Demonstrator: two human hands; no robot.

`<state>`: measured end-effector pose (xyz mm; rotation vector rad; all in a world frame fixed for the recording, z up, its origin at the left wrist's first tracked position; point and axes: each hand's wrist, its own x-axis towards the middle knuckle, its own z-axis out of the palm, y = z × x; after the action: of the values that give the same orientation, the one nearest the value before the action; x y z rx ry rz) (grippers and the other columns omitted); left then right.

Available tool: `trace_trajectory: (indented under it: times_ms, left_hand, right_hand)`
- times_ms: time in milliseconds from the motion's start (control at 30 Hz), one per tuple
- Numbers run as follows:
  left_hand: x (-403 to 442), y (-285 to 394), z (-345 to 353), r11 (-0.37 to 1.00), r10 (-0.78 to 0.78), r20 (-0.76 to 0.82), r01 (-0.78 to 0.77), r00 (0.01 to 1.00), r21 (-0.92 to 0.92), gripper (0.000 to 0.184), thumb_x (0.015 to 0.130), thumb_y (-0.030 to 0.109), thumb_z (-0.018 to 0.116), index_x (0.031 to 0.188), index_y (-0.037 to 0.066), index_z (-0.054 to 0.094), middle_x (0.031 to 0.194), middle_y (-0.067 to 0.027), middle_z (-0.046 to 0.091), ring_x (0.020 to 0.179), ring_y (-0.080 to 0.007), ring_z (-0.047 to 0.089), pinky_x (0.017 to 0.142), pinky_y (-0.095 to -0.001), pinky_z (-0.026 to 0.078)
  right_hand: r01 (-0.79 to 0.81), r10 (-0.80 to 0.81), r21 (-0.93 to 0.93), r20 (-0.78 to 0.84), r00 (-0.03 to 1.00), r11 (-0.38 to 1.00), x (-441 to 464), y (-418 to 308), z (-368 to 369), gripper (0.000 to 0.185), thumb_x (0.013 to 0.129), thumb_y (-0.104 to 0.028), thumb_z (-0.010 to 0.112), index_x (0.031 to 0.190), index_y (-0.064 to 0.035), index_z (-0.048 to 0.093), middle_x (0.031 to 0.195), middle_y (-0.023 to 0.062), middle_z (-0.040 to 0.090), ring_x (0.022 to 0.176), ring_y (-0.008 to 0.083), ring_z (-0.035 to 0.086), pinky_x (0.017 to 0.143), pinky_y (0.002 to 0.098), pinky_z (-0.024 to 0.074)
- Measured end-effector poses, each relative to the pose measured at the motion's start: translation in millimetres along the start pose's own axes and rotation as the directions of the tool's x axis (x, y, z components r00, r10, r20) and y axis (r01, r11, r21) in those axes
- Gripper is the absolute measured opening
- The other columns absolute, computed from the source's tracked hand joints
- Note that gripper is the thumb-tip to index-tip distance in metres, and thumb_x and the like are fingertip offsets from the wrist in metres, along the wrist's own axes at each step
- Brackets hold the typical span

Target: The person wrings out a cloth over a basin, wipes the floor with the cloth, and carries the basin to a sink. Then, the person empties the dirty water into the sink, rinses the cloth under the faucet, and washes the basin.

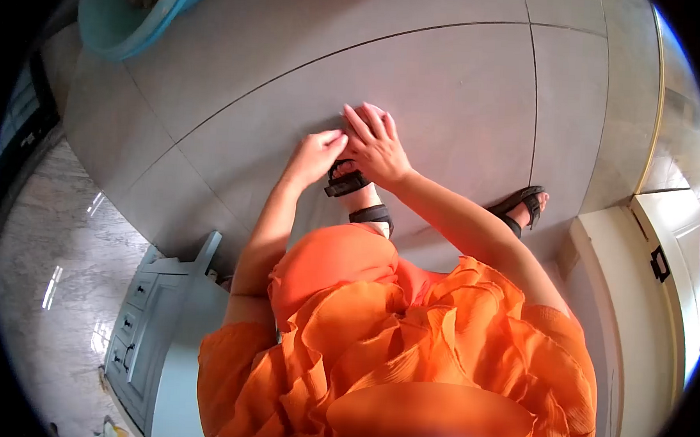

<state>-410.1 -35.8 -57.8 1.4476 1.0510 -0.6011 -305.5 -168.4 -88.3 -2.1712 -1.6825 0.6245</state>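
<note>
My left hand is closed, its thumb and fingertips pinched together beside my right hand. Whatever lies in that pinch, if anything, is too small to make out. With its fingers stretched out and slightly apart, my right hand almost touches the left one, palm facing down. Both hands are just above and past the toes of one foot, which wears a black sandal. The foot's toes are partly hidden under the hands. A second black sandal is on the other foot, farther right on the floor.
Large grey tiles cover the floor. A light-blue basin with something dark inside stands at the upper left. A pale blue cabinet with drawers is at the lower left, and a white cabinet or door lines the right side.
</note>
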Motion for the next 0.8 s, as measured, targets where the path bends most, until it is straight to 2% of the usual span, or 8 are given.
trace_trajectory:
  times_ms: [67,200,300,400,533,600,733,800]
  left_hand:
    - [-4,13,7,0.985,0.040,0.014,-0.037,0.999,-0.171,0.036,0.092,0.022,0.052,0.116,-0.005,0.053,0.108,-0.0113,0.061,0.097,-0.0138,0.058,0.084,-0.0276,0.046]
    - [10,5,10,0.972,0.220,-0.227,-0.232,0.949,-0.030,0.036,0.088,0.025,0.055,0.113,0.000,0.056,0.106,-0.0171,0.062,0.091,-0.0230,0.063,0.078,-0.0330,0.049]
    - [10,9,6,0.967,0.249,-0.288,-0.219,0.925,0.131,0.032,0.088,0.024,0.054,0.110,0.002,0.058,0.105,-0.0155,0.061,0.091,-0.0261,0.062,0.076,-0.0343,0.049]
    - [14,15,4,0.955,0.280,-0.298,-0.231,0.913,0.187,0.032,0.087,0.024,0.054,0.111,0.003,0.057,0.107,-0.0150,0.060,0.091,-0.0251,0.062,0.076,-0.0345,0.048]
    - [12,33,-3,0.946,0.312,-0.369,-0.250,0.876,0.206,0.031,0.088,0.023,0.054,0.111,0.003,0.057,0.107,-0.0148,0.060,0.091,-0.0246,0.062,0.077,-0.0347,0.048]
    - [16,26,-7,0.951,0.306,-0.409,-0.254,0.860,0.178,0.030,0.088,0.022,0.054,0.110,0.003,0.058,0.107,-0.0147,0.060,0.091,-0.0244,0.062,0.078,-0.0348,0.048]
    - [17,25,-6,0.956,0.275,-0.378,-0.211,0.884,0.202,0.030,0.089,0.018,0.054,0.114,0.002,0.056,0.105,-0.0127,0.061,0.090,-0.0189,0.062,0.078,-0.0296,0.049]
    - [16,27,0,0.960,0.274,-0.374,-0.232,0.886,0.154,0.029,0.087,0.020,0.055,0.110,0.002,0.058,0.107,-0.0154,0.060,0.091,-0.0248,0.062,0.076,-0.0338,0.048]
  right_hand:
    - [0.103,-0.099,-0.081,0.054,0.994,0.991,-31,23,-10,0.037,0.075,-0.023,0.053,0.111,-0.0148,0.056,0.137,0.0039,0.035,0.130,0.0276,0.027,0.102,0.0474,0.0281]
    - [0.443,-0.431,-0.078,0.139,0.892,0.893,-59,91,-27,0.040,0.073,-0.026,0.059,0.111,-0.0212,0.048,0.133,-0.0015,0.041,0.126,0.0259,0.035,0.100,0.0454,0.0329]
    - [0.258,-0.263,-0.219,0.006,0.965,0.941,-19,147,-57,0.048,0.065,-0.032,0.068,0.109,-0.0236,0.051,0.126,0.0018,0.044,0.125,0.0288,0.034,0.096,0.0434,0.0374]
    - [0.077,-0.090,-0.092,-0.148,0.985,0.993,37,170,-89,0.051,0.062,-0.021,0.069,0.112,-0.0188,0.058,0.128,0.0050,0.044,0.123,0.0289,0.036,0.092,0.0423,0.0405]
    - [0.178,-0.164,-0.188,0.086,0.983,0.966,15,106,-109,0.052,0.067,-0.018,0.062,0.118,-0.0199,0.054,0.126,0.0049,0.044,0.120,0.0274,0.038,0.092,0.0463,0.0387]
    - [0.203,-0.204,-0.204,0.016,0.979,0.958,-37,73,-70,0.054,0.069,-0.020,0.059,0.122,-0.0190,0.051,0.130,0.0048,0.042,0.123,0.0265,0.036,0.094,0.0492,0.0353]
    - [0.247,-0.239,0.007,0.281,0.930,0.969,-105,56,-37,0.059,0.067,-0.015,0.059,0.125,-0.0196,0.049,0.139,0.0025,0.034,0.124,0.0236,0.036,0.094,0.0485,0.0361]
    - [0.271,-0.269,0.017,0.208,0.940,0.962,-89,75,-35,0.057,0.067,-0.024,0.064,0.122,-0.0226,0.052,0.137,0.0038,0.036,0.124,0.0258,0.035,0.095,0.0477,0.0359]
